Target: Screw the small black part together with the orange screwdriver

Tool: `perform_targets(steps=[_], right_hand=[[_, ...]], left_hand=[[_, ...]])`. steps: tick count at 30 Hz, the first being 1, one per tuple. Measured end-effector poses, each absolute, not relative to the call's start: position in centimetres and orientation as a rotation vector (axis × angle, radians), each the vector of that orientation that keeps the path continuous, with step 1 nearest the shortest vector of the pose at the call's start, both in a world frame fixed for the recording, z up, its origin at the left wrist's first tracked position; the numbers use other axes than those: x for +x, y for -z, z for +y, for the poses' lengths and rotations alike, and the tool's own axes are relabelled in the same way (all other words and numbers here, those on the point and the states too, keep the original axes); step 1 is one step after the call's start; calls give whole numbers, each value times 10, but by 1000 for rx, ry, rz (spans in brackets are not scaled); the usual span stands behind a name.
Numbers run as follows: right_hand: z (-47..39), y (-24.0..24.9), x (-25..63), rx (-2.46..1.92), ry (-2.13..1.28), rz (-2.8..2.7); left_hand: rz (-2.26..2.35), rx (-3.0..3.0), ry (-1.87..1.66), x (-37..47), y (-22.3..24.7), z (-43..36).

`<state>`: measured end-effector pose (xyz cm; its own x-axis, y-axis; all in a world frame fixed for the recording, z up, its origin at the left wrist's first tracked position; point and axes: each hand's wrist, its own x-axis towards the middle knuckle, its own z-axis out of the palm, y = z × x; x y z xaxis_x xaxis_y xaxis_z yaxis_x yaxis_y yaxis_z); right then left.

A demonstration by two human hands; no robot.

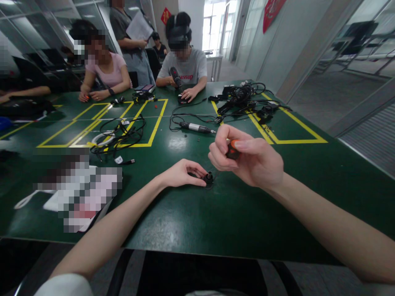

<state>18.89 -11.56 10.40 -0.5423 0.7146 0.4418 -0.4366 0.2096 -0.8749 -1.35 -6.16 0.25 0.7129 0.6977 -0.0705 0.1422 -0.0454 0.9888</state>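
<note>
My left hand (185, 172) rests on the green table with thumb and fingertips closed on a small round black part (209, 177), which has a short upright post. Above it and to the right, my right hand (249, 154) is raised and wrapped round the black-and-orange handle of a screwdriver (233, 150). Its shaft shows only as a faint blur below the fingers, so whether the tip touches the black part I cannot tell. Just beyond lies a black-and-silver electric screwdriver (196, 127) with a cord.
Coiled black cables (123, 133) lie at the left, with a bigger cable heap (243, 98) at the back right. Blurred-out flat items (89, 197) sit near my left forearm. Across the green table (262, 222), a person (185, 65) works with a power tool (175, 77); another sits left.
</note>
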Motion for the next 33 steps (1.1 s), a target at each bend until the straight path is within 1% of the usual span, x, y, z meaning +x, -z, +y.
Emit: perform_targets(steps=[5,10,18,29,33], right_hand=[[-114,-103,189,-311,-1544,-1451],[-112,-106,190,-352,-1470,-1484],[-114,-105,187,-331,-1500,-1474],[-114,-101,188,-333,-1478,-1455],[-114,-99,189,-306,-1494,-1485]], left_hand=[[670,1597,-484,-15,-3,-61],[710,1612,-574,-12,0,-66],[804,1884,-690,-4,-2,-84],[904,1982,-649,1,-2,-91],[859,1973,-657,1,-1,-90]])
